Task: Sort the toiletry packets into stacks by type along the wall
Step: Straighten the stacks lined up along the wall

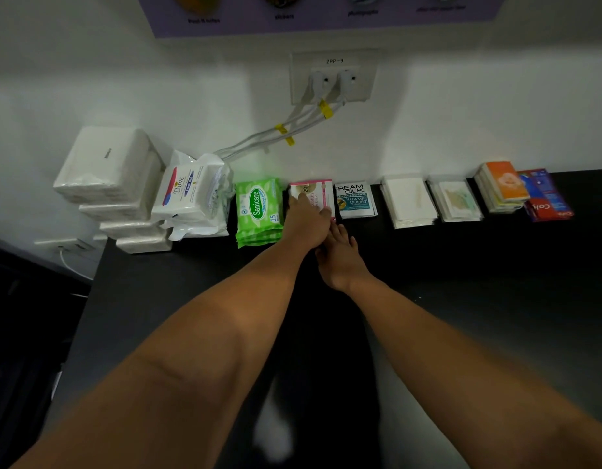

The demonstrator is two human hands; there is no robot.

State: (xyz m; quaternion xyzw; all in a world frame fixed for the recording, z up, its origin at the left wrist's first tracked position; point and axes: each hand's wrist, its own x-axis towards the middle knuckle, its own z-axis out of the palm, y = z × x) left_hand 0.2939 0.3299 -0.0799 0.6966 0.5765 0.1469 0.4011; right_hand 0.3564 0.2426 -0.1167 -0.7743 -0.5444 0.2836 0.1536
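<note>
Right of the Sanicare pack, the left hand lies flat on the pink packets. The right hand (fingers relaxed) touches them.

Matt black countertop; glossy plastic Sanicare packs; Dove packs glossy, probably plastic film.

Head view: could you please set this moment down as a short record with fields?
surface: black counter against a white wall
row, left to right: white tissue packs, Dove packs, Sanicare stack, pink sachet stack, Cream Silk stack, white stack, pale stack, orange stack, Colgate sachets
left hand: rests flat on pink sachet stack
right hand: fingers reach that stack's near edge
wall: socket with two plugs
</note>
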